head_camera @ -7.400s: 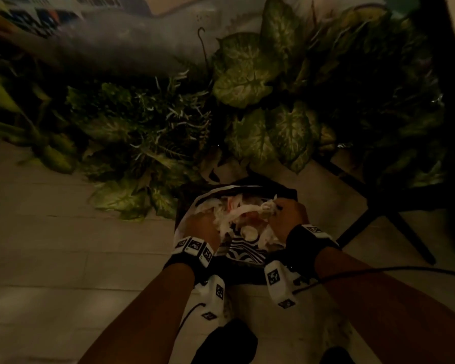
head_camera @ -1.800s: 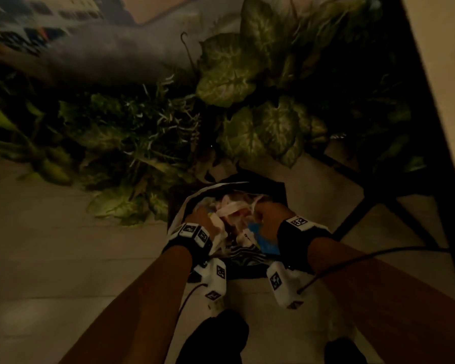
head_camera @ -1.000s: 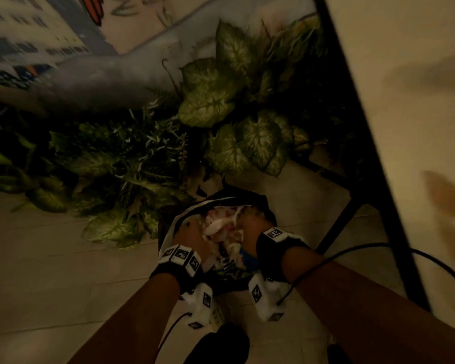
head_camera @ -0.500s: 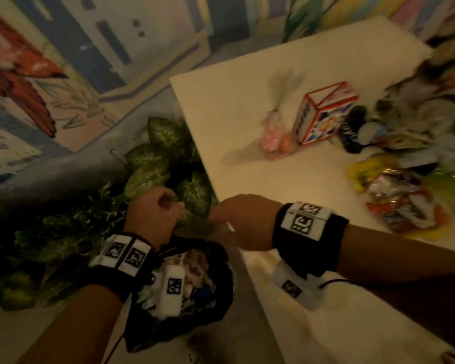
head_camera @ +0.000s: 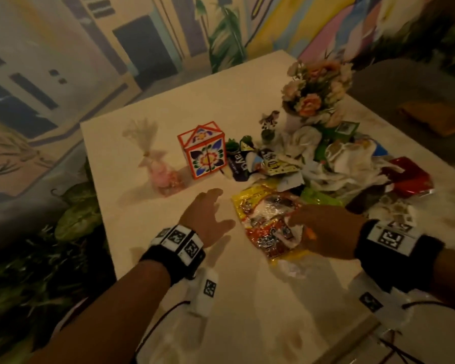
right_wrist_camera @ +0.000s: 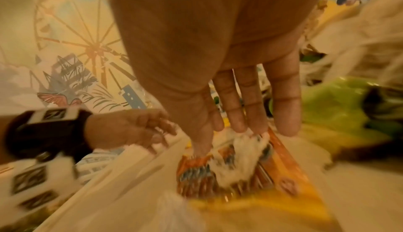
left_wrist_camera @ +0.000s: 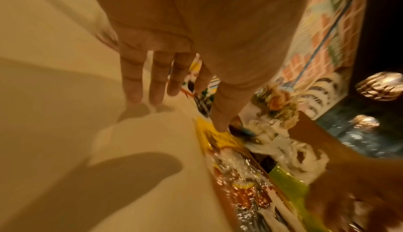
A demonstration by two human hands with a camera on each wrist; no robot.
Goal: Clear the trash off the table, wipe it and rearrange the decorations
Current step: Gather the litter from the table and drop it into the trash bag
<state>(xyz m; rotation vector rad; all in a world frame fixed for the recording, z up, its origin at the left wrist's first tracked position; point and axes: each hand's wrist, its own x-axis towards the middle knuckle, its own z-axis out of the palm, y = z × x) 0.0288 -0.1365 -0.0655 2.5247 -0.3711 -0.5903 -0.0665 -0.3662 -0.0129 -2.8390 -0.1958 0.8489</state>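
On the cream table (head_camera: 260,298), trash-clearing continues: the right hand (head_camera: 326,232) presses straight fingers onto the yellow wrapper (head_camera: 268,232); the left hand (head_camera: 208,219) hovers spread, empty. Next, gather and lift it.

The scene is dim and warm-toned, with a yellow-orange cast over the pale worktop (head_camera: 247,298). Light falls from above: the left hand (left_wrist_camera: 152,73) throws soft shadows onto the worktop directly beneath it in the left wrist view. The head view is soft and grainy, and the foliage beyond the worktop's left edge sinks into darkness. Both wrist views are streaked with motion blur, worst at the lower edges. Small glints sparkle on the foil snack wrapper (head_camera: 271,224). Wide-angle distortion bends the picture edges.
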